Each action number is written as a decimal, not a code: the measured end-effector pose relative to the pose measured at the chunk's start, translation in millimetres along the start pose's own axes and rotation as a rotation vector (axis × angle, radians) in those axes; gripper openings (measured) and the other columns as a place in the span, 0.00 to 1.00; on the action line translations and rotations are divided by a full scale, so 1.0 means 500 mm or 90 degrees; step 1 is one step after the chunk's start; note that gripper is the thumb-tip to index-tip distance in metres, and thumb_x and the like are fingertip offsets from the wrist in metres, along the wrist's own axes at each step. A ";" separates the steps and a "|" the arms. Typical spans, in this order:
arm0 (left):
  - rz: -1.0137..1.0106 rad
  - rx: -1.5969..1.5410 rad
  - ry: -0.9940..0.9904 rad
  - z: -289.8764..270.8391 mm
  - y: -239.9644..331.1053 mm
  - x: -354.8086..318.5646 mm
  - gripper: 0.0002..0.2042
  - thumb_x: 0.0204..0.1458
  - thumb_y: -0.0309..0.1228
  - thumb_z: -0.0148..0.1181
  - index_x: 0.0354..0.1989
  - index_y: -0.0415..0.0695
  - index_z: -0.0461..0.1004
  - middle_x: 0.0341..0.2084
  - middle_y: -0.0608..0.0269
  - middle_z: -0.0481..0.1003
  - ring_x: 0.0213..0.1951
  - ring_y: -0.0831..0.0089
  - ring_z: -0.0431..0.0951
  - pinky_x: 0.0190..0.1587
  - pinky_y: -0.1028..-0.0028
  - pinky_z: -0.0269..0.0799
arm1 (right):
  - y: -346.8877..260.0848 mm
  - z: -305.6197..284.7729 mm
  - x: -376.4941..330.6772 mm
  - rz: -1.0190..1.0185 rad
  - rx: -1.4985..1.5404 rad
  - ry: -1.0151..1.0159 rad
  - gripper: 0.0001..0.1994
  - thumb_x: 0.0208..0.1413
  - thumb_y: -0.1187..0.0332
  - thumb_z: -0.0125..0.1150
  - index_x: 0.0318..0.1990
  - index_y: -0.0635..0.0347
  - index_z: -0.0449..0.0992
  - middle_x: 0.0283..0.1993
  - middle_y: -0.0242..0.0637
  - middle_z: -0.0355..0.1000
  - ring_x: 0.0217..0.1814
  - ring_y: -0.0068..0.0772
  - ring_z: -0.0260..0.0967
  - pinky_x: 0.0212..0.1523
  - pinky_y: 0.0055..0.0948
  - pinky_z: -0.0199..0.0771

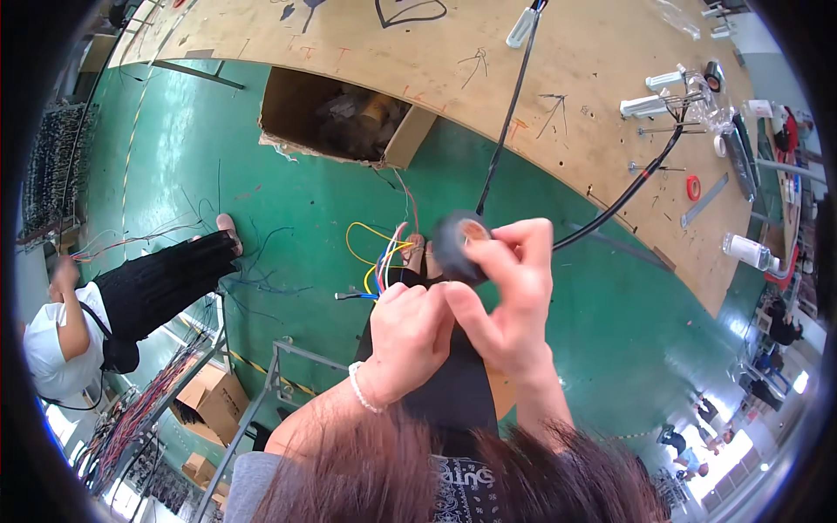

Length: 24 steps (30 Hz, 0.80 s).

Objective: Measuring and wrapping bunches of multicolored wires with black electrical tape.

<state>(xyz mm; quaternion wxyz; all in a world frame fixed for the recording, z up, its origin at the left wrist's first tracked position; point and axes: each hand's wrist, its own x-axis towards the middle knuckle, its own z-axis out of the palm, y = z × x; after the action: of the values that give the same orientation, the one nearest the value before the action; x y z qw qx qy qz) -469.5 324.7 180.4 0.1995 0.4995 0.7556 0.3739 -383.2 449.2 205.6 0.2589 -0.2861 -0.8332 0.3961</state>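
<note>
My left hand, with a beaded bracelet at its wrist, is closed around a bundle of loose wires. Yellow, white, red and blue strands stick out beyond its fingers. Beside it, my right hand grips a roll of black tape by its brown core, and its thumb meets the left hand's fingers. Two black cables run from the table toward my hands, a thin cable and a thicker cable. Where they end is hidden behind the tape roll and my right hand.
A wooden table with drawn marks spans the far side. On it are white clamps, a red tape roll, a ruler and a clear bottle. An open cardboard box stands below. Another person is at the left, near a metal rack.
</note>
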 end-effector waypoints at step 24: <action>-0.028 -0.112 -0.023 -0.017 -0.025 -0.039 0.05 0.50 0.22 0.61 0.28 0.40 0.71 0.21 0.57 0.70 0.25 0.56 0.72 0.33 0.63 0.65 | 0.012 0.045 -0.002 0.265 0.148 -0.055 0.14 0.62 0.71 0.55 0.54 0.60 0.67 0.26 0.25 0.65 0.26 0.19 0.59 0.28 0.20 0.58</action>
<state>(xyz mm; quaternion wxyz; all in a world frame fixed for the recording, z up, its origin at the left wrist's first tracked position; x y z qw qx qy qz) -474.6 301.2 174.8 0.2642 0.4702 0.7268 0.4253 -395.8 440.2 188.4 0.1668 -0.4028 -0.7155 0.5459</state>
